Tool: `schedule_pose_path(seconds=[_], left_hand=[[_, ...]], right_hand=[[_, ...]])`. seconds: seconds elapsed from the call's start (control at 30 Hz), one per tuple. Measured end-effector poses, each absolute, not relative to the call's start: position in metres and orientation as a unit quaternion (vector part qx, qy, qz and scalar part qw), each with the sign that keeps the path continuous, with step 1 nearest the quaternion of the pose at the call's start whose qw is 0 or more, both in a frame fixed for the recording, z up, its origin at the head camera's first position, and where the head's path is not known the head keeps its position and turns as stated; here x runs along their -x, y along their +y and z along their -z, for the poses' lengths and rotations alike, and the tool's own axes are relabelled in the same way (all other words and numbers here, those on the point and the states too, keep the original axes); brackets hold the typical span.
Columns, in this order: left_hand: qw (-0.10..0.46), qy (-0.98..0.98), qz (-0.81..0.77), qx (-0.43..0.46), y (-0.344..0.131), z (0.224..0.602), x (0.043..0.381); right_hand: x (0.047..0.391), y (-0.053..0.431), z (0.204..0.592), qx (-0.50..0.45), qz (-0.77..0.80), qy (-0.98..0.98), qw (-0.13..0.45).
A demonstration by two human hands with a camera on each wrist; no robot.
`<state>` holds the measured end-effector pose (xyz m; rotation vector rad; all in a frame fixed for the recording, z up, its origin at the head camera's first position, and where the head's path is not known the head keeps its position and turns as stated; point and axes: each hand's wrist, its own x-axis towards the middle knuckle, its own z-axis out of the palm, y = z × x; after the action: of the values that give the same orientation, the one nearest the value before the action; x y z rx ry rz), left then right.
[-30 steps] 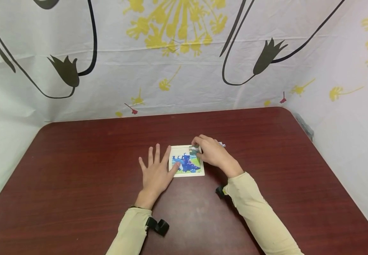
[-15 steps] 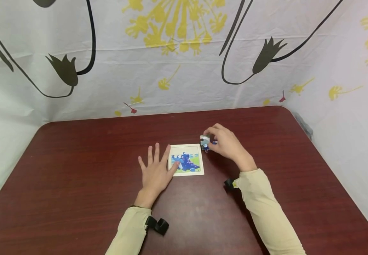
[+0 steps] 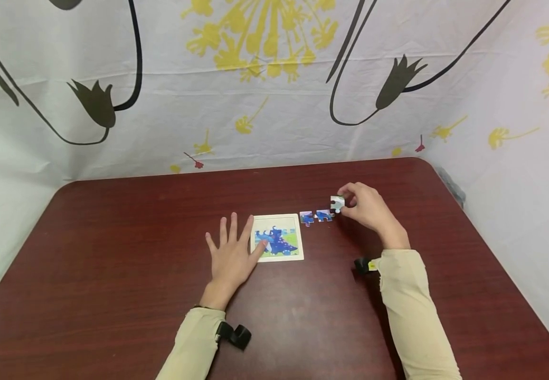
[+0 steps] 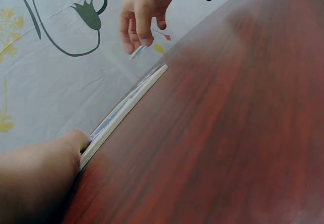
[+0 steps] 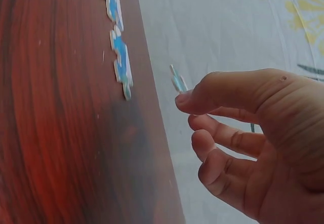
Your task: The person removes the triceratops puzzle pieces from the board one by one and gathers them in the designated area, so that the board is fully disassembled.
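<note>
On the table (image 3: 136, 264), the puzzle tray (image 3: 281, 259) is touched at its left edge by the left hand (image 3: 232, 261), its grip spread apart. The tray's lower part is filled by a blue creature picture; a pale band is exposed above. Two loose pieces (image 3: 306, 217) are laid just outside; beyond them, a puzzle piece (image 3: 336, 203) is pinched above the table in the right hand's (image 3: 371, 208) grip.

A screened-off tabletop workspace, with flower-printed sheeting (image 3: 293, 137) behind and beside a reddish wood-grained table (image 3: 298, 311).
</note>
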<state>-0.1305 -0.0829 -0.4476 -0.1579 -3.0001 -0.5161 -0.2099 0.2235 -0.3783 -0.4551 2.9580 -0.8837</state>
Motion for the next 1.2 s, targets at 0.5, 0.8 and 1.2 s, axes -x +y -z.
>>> schedule_pose_path(seconds=[0.5,0.8,1.2], left_hand=[[0.044,-0.984,0.167,0.051,-0.084,0.45,0.13],[0.047,-0.984,0.167,0.051,-0.083,0.45,0.131],[0.051,-0.982,0.172,0.054,-0.084,0.45,0.131]], right_hand=[[0.212,0.236,0.388,0.139,0.291,0.945,0.053],[0.212,0.24,0.392,0.133,0.297,0.943,0.062],[0.21,0.24,0.396,0.128,0.297,0.943,0.077]])
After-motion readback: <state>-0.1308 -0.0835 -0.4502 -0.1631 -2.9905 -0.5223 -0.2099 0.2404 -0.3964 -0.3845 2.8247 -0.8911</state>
